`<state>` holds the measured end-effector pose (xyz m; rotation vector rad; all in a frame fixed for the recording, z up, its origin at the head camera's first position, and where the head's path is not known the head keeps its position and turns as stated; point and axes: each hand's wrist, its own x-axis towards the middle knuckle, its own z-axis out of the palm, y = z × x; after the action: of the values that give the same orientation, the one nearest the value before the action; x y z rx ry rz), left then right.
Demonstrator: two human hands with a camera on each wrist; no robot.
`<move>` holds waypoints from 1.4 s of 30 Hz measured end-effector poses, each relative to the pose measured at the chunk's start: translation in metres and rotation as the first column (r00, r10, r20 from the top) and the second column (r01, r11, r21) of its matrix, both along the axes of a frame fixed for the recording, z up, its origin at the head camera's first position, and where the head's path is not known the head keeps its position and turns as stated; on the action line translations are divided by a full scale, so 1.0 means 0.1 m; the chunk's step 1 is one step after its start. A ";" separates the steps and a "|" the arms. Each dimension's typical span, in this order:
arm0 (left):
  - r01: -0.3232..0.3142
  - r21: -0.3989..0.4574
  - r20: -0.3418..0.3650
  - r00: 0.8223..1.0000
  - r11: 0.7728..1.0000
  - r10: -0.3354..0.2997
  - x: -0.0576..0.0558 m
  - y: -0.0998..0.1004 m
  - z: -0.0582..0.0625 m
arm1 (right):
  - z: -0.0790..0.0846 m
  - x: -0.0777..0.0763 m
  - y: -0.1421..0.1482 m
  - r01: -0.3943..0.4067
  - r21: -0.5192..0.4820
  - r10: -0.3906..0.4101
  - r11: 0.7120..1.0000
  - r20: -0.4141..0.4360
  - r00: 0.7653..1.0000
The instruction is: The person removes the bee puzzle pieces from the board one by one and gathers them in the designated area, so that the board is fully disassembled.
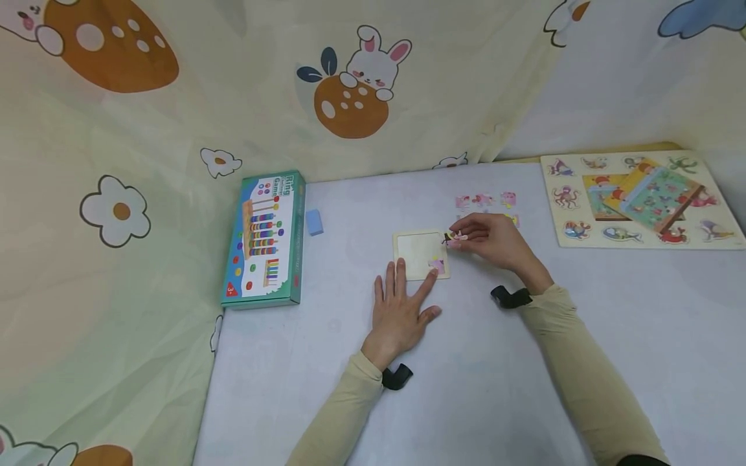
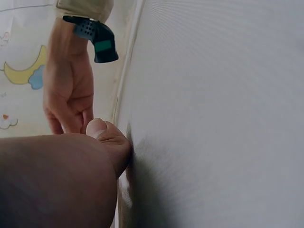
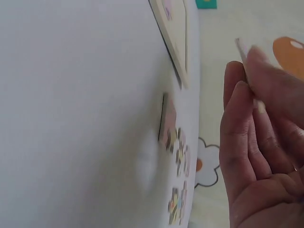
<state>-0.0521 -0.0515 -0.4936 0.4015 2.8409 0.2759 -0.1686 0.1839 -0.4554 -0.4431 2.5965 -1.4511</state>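
A square puzzle frame lies on the white table, with one pink jigsaw piece in its near right corner. My left hand rests flat with spread fingers; its fingertips touch the frame's near edge and the corner piece. Just above the frame's right side, my right hand pinches a jigsaw piece between thumb and fingers. In the right wrist view that piece appears edge-on, its picture hidden. Several loose jigsaw pieces lie beyond the right hand, which partly covers them.
A green-edged game box lies at the left, with a blue block beside it. On the far right is a sea-animal board carrying two picture puzzles. A patterned curtain borders the table's back and left.
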 end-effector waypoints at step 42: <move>0.018 0.023 -0.025 1.000 1.000 -0.018 0.01 -0.01 -0.01 | -0.16 0.07 0.68 0.108 0.288 -0.118 0.951 0.019 0.993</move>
<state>-0.0511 -0.0529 -0.4950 0.4377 2.8591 0.3026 -0.1611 0.2519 -0.4713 -0.2330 2.7824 -1.0707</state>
